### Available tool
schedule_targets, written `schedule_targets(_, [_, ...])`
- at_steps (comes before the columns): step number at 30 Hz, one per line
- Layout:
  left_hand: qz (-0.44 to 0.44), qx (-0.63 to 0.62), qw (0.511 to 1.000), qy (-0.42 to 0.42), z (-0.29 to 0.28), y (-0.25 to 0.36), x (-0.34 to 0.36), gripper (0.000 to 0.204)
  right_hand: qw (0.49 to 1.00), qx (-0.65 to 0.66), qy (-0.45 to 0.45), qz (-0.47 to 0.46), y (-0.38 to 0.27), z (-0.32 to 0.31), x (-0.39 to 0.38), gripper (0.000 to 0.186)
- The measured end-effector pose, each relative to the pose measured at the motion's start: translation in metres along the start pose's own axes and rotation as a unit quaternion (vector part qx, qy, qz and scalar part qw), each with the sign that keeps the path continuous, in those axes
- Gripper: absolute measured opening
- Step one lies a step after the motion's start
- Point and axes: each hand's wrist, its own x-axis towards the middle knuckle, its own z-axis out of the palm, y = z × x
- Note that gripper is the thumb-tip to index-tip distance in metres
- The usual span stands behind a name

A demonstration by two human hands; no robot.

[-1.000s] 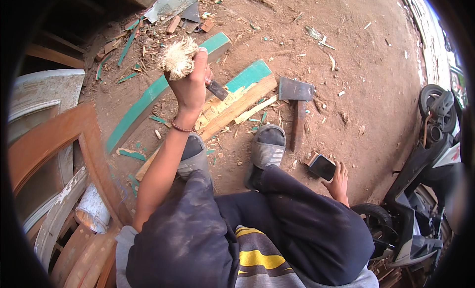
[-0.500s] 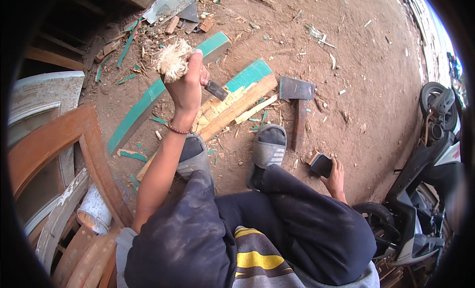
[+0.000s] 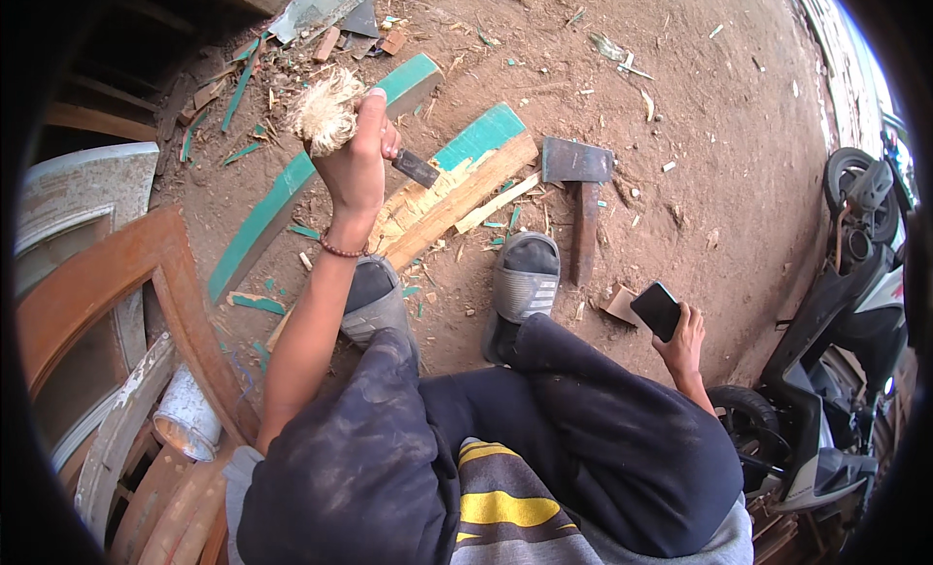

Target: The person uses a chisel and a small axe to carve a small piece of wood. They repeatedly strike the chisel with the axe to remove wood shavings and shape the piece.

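My left hand (image 3: 356,181) is closed around a chisel (image 3: 417,168), whose frayed, fibrous pale handle end sticks out past the thumb. The blade lies over a wooden beam (image 3: 455,204) with green paint at its far end and a rough, chipped pale face; whether it touches cannot be seen. At the right, my right hand (image 3: 683,340) grips a dark smartphone (image 3: 656,311), screen up, above the ground. Between beam and phone, an axe (image 3: 577,163) with a rusty head and brown handle lies flat on the dirt.
A curved green-painted beam (image 3: 255,230) lies left of the chipped one. Wood chips and offcuts litter the dirt around my sandalled feet (image 3: 526,283). Wooden frames (image 3: 173,273) and a white bucket (image 3: 187,414) crowd the left side; a motorcycle (image 3: 826,371) is at the right.
The smartphone in my right hand has come up off the ground, turned and moved a little right, uncovering a small wood block. My left hand still holds the chisel in nearly the same place.
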Motion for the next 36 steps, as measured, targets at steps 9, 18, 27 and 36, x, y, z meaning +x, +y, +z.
schedule_targets(9, [-0.001,-0.009,1.0,0.001,-0.003,-0.003,0.002,0.03,0.999,-0.028,-0.043,0.018,-0.013,-0.005,-0.007,0.081])
schedule_targets(18, [-0.005,-0.002,1.0,0.007,0.0,0.0,0.003,0.031,0.998,-0.022,-0.049,0.011,-0.01,0.0,-0.009,0.081])
schedule_targets(27, [0.022,0.041,0.998,0.033,-0.003,0.0,0.003,0.032,0.999,0.008,-0.046,-0.016,-0.003,0.013,-0.002,0.082])
schedule_targets(36, [0.005,0.008,1.0,0.024,-0.002,0.001,0.003,0.028,0.995,0.068,-0.063,-0.03,-0.009,0.037,0.001,0.089])
